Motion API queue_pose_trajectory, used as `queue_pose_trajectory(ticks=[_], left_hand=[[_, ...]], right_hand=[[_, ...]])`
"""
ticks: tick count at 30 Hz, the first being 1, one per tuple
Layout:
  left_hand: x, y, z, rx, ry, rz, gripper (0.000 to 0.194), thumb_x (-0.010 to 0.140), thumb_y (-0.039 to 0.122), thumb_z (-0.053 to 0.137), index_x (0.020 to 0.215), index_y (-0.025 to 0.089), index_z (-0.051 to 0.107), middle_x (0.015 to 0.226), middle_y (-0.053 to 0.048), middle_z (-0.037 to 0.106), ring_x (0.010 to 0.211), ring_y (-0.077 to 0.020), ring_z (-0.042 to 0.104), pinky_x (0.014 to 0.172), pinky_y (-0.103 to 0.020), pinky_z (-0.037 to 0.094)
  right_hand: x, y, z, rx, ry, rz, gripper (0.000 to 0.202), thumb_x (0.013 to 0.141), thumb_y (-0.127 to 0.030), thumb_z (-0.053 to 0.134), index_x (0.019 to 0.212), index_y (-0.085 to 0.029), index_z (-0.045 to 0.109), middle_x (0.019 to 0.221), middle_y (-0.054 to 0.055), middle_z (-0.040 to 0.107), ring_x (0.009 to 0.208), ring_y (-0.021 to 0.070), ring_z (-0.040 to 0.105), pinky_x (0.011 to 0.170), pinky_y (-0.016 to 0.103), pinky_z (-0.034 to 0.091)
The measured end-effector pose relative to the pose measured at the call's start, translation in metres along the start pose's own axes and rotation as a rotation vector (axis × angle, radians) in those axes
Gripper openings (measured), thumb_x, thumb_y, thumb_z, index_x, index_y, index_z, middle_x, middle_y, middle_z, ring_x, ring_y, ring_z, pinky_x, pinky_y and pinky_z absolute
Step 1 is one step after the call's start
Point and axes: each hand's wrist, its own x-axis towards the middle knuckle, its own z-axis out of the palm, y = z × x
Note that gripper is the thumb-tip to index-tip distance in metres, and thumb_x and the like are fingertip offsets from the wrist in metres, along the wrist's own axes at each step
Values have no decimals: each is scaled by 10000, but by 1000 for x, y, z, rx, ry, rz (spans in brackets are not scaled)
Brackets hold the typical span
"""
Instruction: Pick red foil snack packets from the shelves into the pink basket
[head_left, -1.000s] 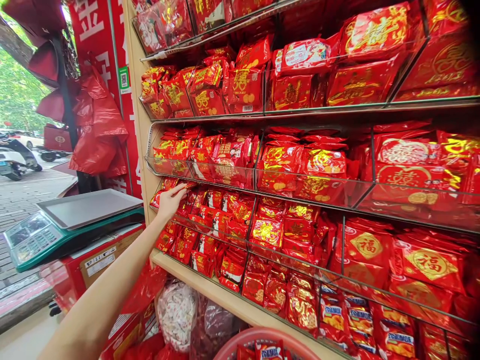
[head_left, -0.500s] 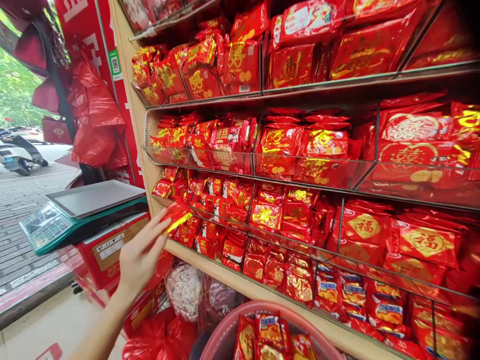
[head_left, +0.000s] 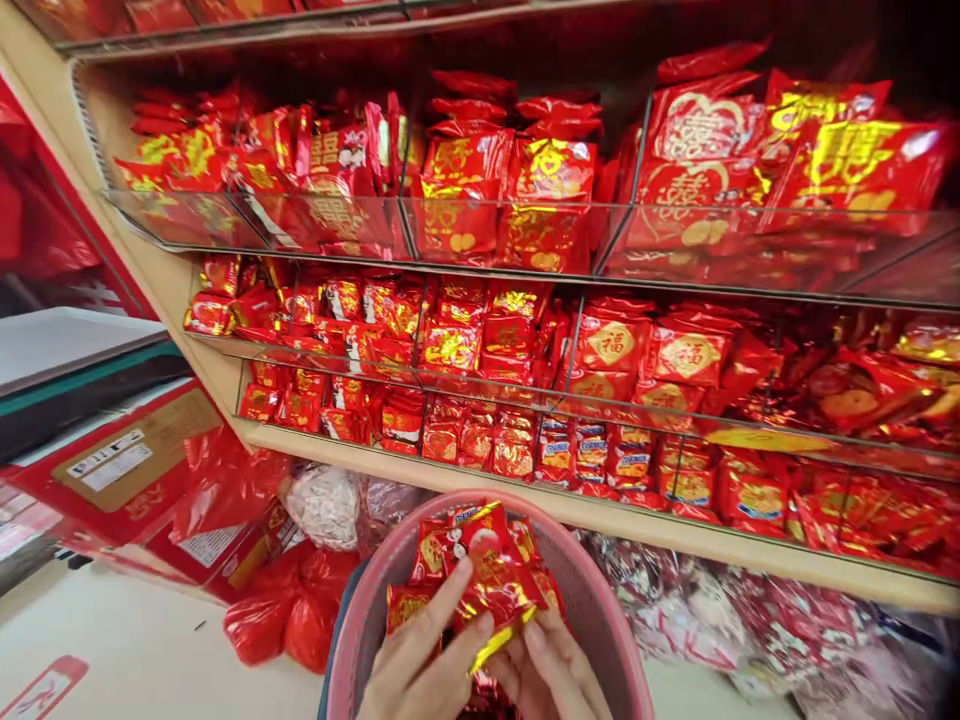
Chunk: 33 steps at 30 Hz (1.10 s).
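A shiny red snack packet (head_left: 499, 580) with a gold strip along its lower edge is held over a pink plastic basket (head_left: 624, 640). My left hand (head_left: 427, 655) grips its left side, with the index finger stretched along the wrapper. My right hand (head_left: 559, 665) pinches the packet's lower right corner near the gold strip. Under and behind it, several more red packets (head_left: 431, 550) lie in the basket. My fingers partly cover the basket's contents.
A wooden shelf rack (head_left: 360, 462) full of red snack packets rises beyond the basket, with clear plastic fronts. Left of the basket are a red plastic bag (head_left: 289, 615), a red carton (head_left: 135, 470) and a scale (head_left: 67, 345). Clear-bagged goods (head_left: 712, 610) sit on the right.
My left hand has come from beside the lower left shelf to above the basket with the red packet. My right hand has entered view and holds it too. The view has shifted down and right.
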Motion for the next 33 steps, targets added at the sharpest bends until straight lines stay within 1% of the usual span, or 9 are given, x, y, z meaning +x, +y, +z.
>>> queue_pose_trajectory(ticks=[5,8,11,15,18,20,22,28,33], left_hand=[[-13,13,17,29,-138,139,503,895,152,455,1387,222,379,1444,-102,387,1210,-200,518,943,-254,508],[-21,10,22,-38,-126,128,556,852,96,473,1385,222,378,1448,-115,376,1197,-215,531,920,-271,519],[-19,4,18,-157,-56,-67,550,837,61,428,1341,283,434,1380,-78,493,1087,-193,613,836,-269,554],[6,-5,7,-380,56,-602,293,878,206,457,1112,297,610,1212,-34,624,1014,-192,638,836,-313,547],[25,-7,6,-697,-200,-882,355,837,378,538,1163,245,589,1138,-54,660,1048,-215,612,867,-328,520],[30,-4,8,-905,-400,-950,456,799,401,581,1220,229,548,1074,-53,679,972,-194,625,833,-312,515],[29,0,11,-984,-499,-956,475,772,384,610,1212,213,548,976,-35,685,866,-164,620,775,-290,506],[1,3,22,-836,-562,-907,360,777,355,588,1102,202,581,809,9,630,672,-117,534,621,-242,452],[-27,10,21,-603,-812,-816,95,775,256,564,835,199,610,676,43,602,628,-119,537,587,-225,398]], right_hand=[[-4,-5,2,39,77,8,682,658,-426,747,1258,-240,482,1120,89,679,1049,273,614,827,422,522],[-3,-3,-9,10,71,0,664,683,-398,732,1271,-227,474,1097,86,692,1030,269,623,811,409,522],[-3,0,-19,-13,133,49,727,637,-379,772,1269,-192,467,1102,90,691,1021,263,626,853,410,499],[-8,-5,-26,-115,140,89,633,664,-348,759,1222,-182,509,1067,55,704,1013,217,625,895,362,466],[-10,-9,-29,-180,-32,121,433,720,-321,716,1117,-199,591,1031,29,715,987,194,632,894,334,459],[-10,-9,-32,-228,-136,155,362,749,-302,691,1090,-210,612,1042,19,709,1007,182,622,911,320,443],[-11,-6,-37,-261,-155,195,360,753,-296,688,1096,-227,608,1037,7,704,1026,169,611,905,300,438],[-23,8,-58,-347,-104,257,323,754,-399,668,1010,-225,576,966,7,686,817,153,636,633,251,483],[-39,36,-82,-385,-84,296,367,676,-471,717,867,-199,563,808,-2,686,665,132,602,597,247,448]])
